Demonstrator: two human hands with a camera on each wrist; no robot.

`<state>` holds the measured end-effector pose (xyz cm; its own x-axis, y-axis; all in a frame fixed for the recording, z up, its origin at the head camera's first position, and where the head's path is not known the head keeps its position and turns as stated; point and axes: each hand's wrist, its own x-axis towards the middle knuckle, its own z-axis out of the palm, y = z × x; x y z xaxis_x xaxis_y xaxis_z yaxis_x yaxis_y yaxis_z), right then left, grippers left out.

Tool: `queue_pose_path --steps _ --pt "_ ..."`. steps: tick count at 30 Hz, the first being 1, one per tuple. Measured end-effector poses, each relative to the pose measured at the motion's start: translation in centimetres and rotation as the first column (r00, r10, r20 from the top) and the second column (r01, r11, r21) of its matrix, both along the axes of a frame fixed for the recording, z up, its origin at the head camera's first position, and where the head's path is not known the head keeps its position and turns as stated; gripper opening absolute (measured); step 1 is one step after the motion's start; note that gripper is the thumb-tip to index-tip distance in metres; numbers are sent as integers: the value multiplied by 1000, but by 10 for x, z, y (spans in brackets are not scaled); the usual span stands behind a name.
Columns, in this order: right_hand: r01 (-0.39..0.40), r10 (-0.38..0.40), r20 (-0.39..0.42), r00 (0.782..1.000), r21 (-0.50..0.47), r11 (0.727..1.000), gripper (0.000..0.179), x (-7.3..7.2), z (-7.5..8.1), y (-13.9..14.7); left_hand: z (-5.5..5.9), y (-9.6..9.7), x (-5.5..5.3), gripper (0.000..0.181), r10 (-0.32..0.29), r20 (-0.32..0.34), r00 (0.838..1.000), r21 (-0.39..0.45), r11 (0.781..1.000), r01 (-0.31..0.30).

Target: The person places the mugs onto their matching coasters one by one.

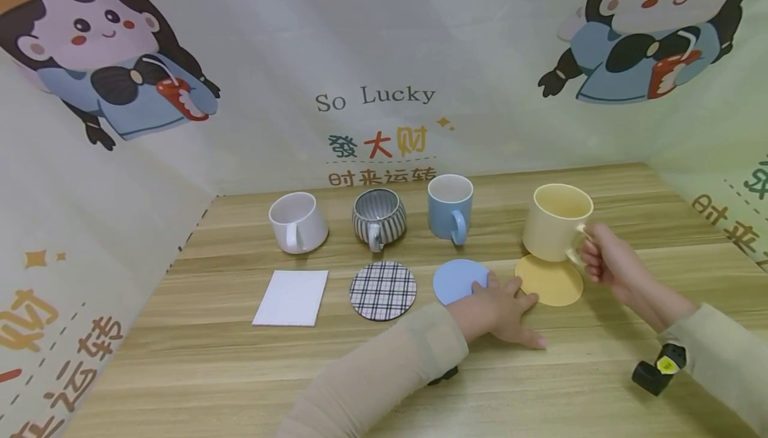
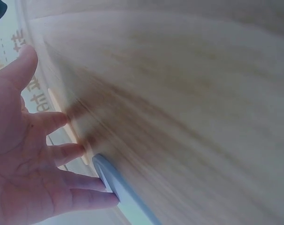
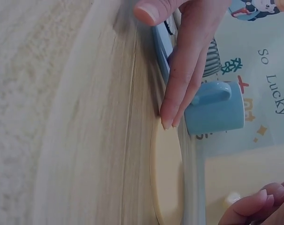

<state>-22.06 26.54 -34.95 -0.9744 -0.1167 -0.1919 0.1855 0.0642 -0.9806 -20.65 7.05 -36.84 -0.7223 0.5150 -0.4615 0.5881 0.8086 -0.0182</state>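
My right hand [image 1: 615, 265] grips the handle of a yellow mug [image 1: 549, 231], held upright at the right. In the head view the mug's base overlaps the far edge of a round yellow coaster [image 1: 552, 285]. My left hand [image 1: 501, 308] is spread low between that coaster and a round blue coaster [image 1: 456, 278], fingers straight. The left wrist view shows two of its fingertips against the rim of the blue coaster [image 2: 127, 197]. Its other fingertips touch the edge of the yellow coaster [image 3: 167, 173] in the right wrist view.
Behind the coasters stand a white mug [image 1: 300, 225], a grey striped mug [image 1: 379, 218] and a blue mug [image 1: 447, 211]. A white square coaster [image 1: 292, 298] and a plaid round coaster [image 1: 383, 291] lie left of the blue one. A printed cloth [image 1: 270, 58] surrounds the wooden table [image 1: 198, 358].
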Motion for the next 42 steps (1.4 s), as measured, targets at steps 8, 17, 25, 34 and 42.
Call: queue_pose_path --steps 8,17,25,34,42 --pt "-20 20 10 1000 20 1000 44 8 -2 3 -2 -1 -1 75 -3 1 1000 1 1000 3" --pt "-56 57 -18 998 76 996 41 15 -6 6 -3 0 -1 76 -3 -2 1000 -5 1000 3" --pt "-77 77 5 997 96 992 42 19 -10 7 -4 1 -1 75 1 -14 1000 -20 1000 -1" --pt "-87 83 40 996 104 991 42 24 -10 8 -5 2 -1 76 4 -17 1000 -24 1000 -4" --pt "-88 84 38 996 119 989 43 26 -13 9 -5 1 -1 76 0 -27 1000 -18 1000 -1"
